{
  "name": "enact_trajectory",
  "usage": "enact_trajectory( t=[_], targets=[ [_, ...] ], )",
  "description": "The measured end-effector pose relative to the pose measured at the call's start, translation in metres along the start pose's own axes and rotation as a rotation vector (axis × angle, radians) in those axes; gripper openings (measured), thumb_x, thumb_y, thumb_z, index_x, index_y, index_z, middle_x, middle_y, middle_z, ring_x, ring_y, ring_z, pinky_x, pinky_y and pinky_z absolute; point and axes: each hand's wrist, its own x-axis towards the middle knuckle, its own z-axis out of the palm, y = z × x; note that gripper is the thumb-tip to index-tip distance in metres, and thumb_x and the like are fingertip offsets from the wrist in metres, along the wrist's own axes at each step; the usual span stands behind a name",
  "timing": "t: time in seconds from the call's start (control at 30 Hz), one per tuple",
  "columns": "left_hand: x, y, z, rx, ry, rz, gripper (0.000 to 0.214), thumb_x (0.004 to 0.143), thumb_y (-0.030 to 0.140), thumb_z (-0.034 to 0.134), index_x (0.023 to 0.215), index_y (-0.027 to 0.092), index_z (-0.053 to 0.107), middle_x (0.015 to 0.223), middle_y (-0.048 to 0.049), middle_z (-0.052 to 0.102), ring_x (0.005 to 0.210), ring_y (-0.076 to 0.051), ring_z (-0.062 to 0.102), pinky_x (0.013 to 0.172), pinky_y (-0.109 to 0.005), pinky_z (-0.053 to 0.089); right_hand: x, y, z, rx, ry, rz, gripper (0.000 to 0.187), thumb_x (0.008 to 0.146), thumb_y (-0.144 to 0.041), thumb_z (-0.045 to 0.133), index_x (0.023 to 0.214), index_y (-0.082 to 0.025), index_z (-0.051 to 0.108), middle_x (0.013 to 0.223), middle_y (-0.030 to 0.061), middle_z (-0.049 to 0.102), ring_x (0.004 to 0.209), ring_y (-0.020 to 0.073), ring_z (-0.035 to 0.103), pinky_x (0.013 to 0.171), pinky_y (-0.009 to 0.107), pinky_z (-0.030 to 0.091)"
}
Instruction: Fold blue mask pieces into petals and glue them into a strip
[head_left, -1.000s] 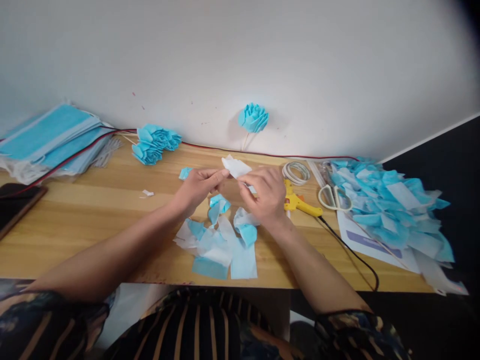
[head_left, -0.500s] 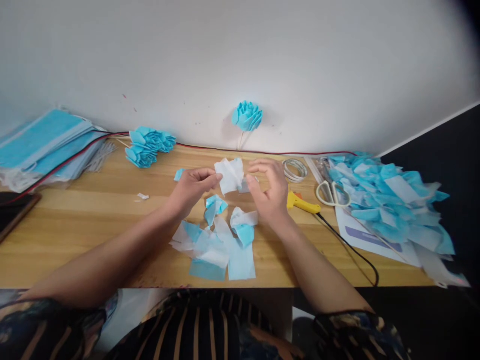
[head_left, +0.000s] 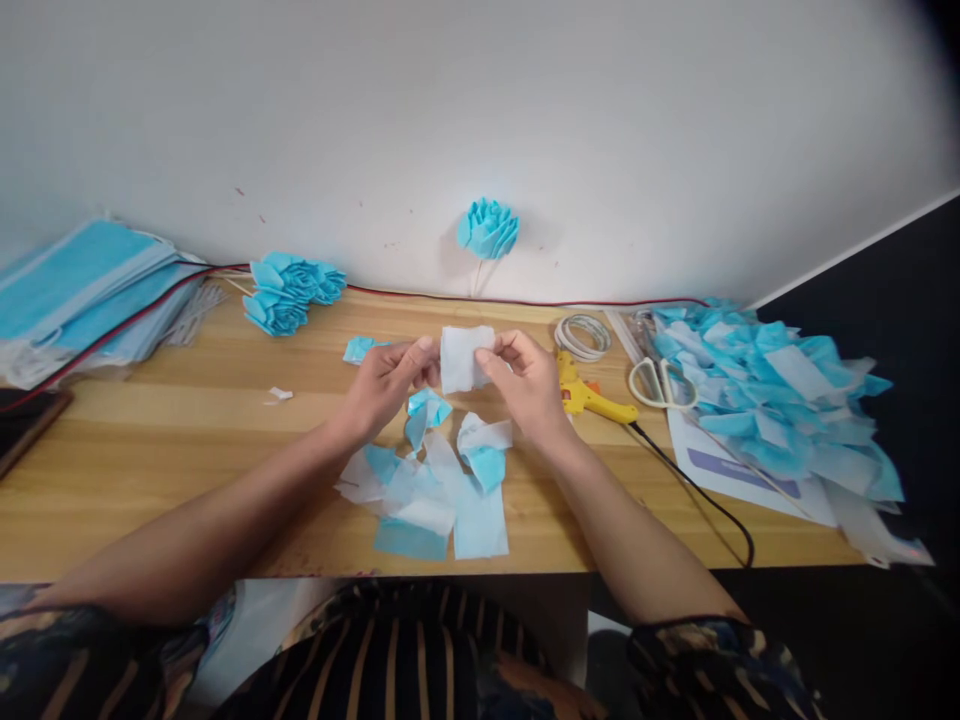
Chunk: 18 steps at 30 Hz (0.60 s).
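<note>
Grip: we pinch a small white rectangle of thin non-woven fabric (head_left: 459,358) by its two side edges. The left hand (head_left: 386,385) closes thumb and forefinger on the left edge, and the right hand (head_left: 529,385) does the same on the right edge. Both pinches are fully closed on the piece, and the other fingers are curled loosely.

Position: the piece is held just above the pale wooden tabletop (head_left: 187,430), between the hands and clear of the surface.

Orientation: its flat face is turned toward us. It is nearly square; the slightly longer axis runs up and down in the picture, with the top edge pointing toward the white wall.

Surroundings: directly below the hands lies a loose scatter of blue and white fabric scraps (head_left: 435,490). To the right are a yellow glue gun (head_left: 589,397) and cream-handled scissors (head_left: 660,383).

Progress, as we judge it: a cluster of folded blue fabric flowers (head_left: 289,290) and one blue flower on a stem (head_left: 487,228) stand complete by the wall. A large heap of cut blue pieces (head_left: 772,400) at far right and a stack of blue face masks (head_left: 82,290) at far left lie unused — most of the material is not yet shaped.
</note>
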Motion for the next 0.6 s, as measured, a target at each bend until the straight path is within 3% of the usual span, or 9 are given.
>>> enact_trajectory(
  t=[0.33, 0.6],
  targets=[
    [0.0032, -0.0085, -0.0022, -0.026, 0.065, -0.06, 0.04, 0.083, 0.047, 0.066, 0.058, 0.016, 0.062, 0.058, -0.0002, 0.057, 0.059, -0.011, 0.044, 0.057, -0.025, 0.033, -0.0026, 0.0003, 0.0016, 0.003, -0.032, -0.018, 0.012, 0.085, -0.031, 0.069, 0.083, -0.021, 0.062, 0.083, -0.0022, 0.066, 0.08, 0.0138, 0.06, 0.078, 0.029, 0.047],
    [0.0055, -0.005, -0.0064, -0.014, 0.118, -0.02, 0.04, 0.081, 0.046, 0.066, 0.054, 0.017, 0.058, 0.056, 0.0004, 0.051, 0.059, -0.012, 0.041, 0.057, -0.026, 0.031, 0.0029, 0.0073, 0.0011, 0.097, -0.009, 0.103, 0.017, 0.082, -0.036, 0.072, 0.08, -0.022, 0.063, 0.075, -0.0037, 0.064, 0.07, 0.0122, 0.057, 0.067, 0.026, 0.047]
  ],
)
